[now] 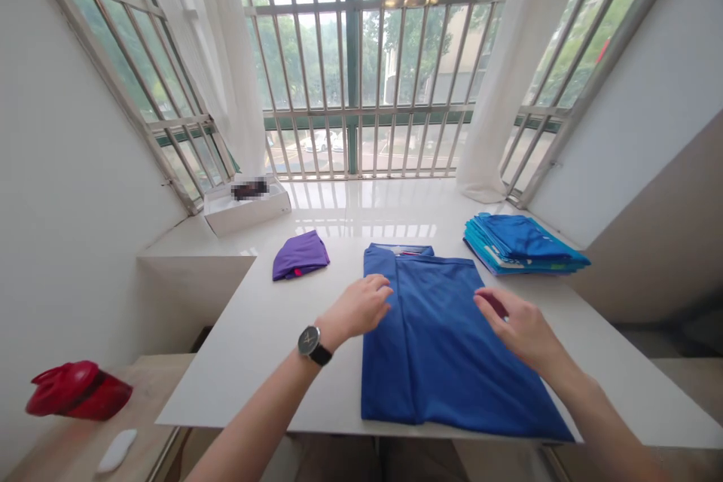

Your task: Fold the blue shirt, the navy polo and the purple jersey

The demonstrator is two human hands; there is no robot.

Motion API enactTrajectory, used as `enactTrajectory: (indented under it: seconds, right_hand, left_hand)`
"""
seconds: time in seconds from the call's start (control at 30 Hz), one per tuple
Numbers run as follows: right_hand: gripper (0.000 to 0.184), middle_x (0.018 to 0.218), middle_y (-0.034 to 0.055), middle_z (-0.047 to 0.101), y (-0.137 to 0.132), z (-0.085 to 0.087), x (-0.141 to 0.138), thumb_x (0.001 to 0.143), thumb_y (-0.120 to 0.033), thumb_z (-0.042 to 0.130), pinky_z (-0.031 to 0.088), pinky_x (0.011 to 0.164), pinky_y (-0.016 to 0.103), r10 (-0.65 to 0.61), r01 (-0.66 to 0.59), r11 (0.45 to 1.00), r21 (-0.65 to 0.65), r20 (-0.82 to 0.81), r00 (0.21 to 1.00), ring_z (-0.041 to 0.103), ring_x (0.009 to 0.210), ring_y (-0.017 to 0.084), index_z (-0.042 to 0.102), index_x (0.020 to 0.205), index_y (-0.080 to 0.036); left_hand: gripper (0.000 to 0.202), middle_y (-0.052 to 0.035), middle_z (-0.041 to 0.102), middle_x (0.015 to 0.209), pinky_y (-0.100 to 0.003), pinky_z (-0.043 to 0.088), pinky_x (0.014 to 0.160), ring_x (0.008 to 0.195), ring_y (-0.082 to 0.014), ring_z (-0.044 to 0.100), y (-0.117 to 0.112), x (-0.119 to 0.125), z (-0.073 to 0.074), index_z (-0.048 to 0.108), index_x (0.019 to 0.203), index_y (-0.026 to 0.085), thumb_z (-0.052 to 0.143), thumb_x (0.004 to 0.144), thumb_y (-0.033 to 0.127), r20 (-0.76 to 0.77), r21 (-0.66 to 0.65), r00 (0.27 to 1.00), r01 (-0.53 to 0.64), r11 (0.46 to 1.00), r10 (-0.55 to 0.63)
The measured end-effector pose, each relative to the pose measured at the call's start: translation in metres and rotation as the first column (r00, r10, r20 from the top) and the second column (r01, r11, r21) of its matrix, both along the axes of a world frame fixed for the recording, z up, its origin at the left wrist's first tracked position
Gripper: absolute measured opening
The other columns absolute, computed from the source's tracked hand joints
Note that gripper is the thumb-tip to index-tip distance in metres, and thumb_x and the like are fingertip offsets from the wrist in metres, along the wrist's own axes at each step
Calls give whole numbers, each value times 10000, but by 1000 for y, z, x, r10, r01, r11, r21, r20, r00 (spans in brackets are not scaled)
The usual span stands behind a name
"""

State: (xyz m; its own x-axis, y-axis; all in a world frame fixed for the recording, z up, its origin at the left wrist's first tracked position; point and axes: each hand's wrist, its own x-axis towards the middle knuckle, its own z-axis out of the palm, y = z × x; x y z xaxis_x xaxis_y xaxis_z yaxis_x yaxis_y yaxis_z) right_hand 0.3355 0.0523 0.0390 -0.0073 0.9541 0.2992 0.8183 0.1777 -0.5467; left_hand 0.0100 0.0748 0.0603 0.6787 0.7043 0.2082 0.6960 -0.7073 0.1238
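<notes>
A blue garment, probably a shirt (432, 346), lies partly folded and flat on the white table (237, 392), with its collar end away from me. My left hand (358, 307), with a black-strapped wristwatch (310, 341) on the wrist, is over the shirt's left part, fingers lightly curved and holding nothing. My right hand (523, 331) is above the shirt's right part, fingers spread and empty. I cannot tell whether either hand touches the cloth. A folded purple cloth (300, 256) lies beyond my left hand. A stack of folded blue and teal garments (523, 245) sits to the far right.
A white box (247, 211) with a blurred item on it stands on the glossy sill by the barred windows. White curtains hang at the window sides. A red object (79, 390) and a white oblong object (116, 450) lie on a wooden surface to the lower left.
</notes>
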Motion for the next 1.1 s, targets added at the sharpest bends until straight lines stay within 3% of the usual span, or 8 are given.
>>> enactTrajectory:
  seconds: [0.13, 0.23, 0.43, 0.57, 0.7, 0.83, 1.0, 1.1]
  right_hand:
    - [388, 733, 53, 741, -88, -32, 63, 784, -599, 499, 527, 634, 331, -364, 371, 915, -155, 73, 928, 695, 668, 245, 682, 770, -258]
    - [386, 705, 52, 753, -129, -55, 73, 750, -621, 514, 526, 598, 322, -425, 423, 861, -281, 55, 903, 708, 648, 256, 691, 714, -280]
    - [407, 748, 55, 758, -156, -70, 28, 783, -625, 537, 525, 656, 326, -563, 535, 814, -228, -83, 822, 707, 670, 250, 721, 852, -268]
    - [442, 747, 48, 757, -157, -78, 25, 754, -654, 575, 534, 687, 321, -645, 595, 756, -273, -162, 746, 709, 666, 237, 704, 880, -250]
    - [477, 700, 41, 740, -156, -86, 31, 728, -709, 576, 537, 610, 290, -670, 612, 739, -283, -208, 713, 690, 600, 215, 700, 779, -252]
    - [531, 614, 22, 691, -153, -89, 25, 727, -747, 562, 498, 556, 282, -688, 668, 724, -172, -111, 717, 624, 492, 187, 709, 805, -243]
    - [584, 450, -29, 514, -147, -94, 17, 780, -793, 453, 398, 484, 281, -568, 563, 817, -124, -4, 823, 506, 403, 160, 620, 652, -248]
    - [555, 433, -40, 471, -145, -93, 16, 816, -755, 441, 367, 469, 276, -538, 535, 837, -120, 8, 843, 481, 396, 155, 552, 605, -253]
  left_hand:
    - [318, -168, 566, 1322, -424, 438, 1054, 1295, -297, 485, 65, 39, -14, 583, 1213, 124, 518, 954, 298, -53, 41, 998, 40, 998, -38]
    - [354, -172, 575, 1305, -405, 486, 975, 1183, -283, 579, 101, 86, -19, 559, 1266, 130, 459, 984, 320, -67, 25, 994, 87, 996, -86]
    - [271, -127, 682, 1063, -320, 528, 805, 972, -234, 660, 150, 193, -29, 658, 1099, 149, 431, 967, 212, -129, 5, 963, 238, 971, -236]
    - [289, -84, 694, 1075, -284, 513, 762, 961, -208, 649, 166, 238, -38, 664, 1110, 197, 489, 900, 101, -158, 9, 923, 357, 934, -351]
    - [308, -52, 696, 1099, -256, 488, 746, 986, -187, 627, 168, 260, -46, 669, 1108, 246, 536, 885, 82, -194, 12, 854, 493, 870, -482]
    - [243, -75, 716, 993, -259, 469, 679, 916, -199, 630, 170, 271, -51, 692, 996, 204, 552, 866, 54, -240, 32, 829, 527, 849, -505]
    - [203, -98, 723, 905, -283, 476, 670, 854, -212, 649, 175, 275, -48, 700, 879, 164, 545, 852, 37, -295, 58, 816, 535, 843, -497]
    - [202, -104, 725, 893, -308, 489, 679, 855, -229, 657, 177, 272, -44, 705, 863, 170, 557, 833, 36, -316, 64, 814, 531, 845, -488]
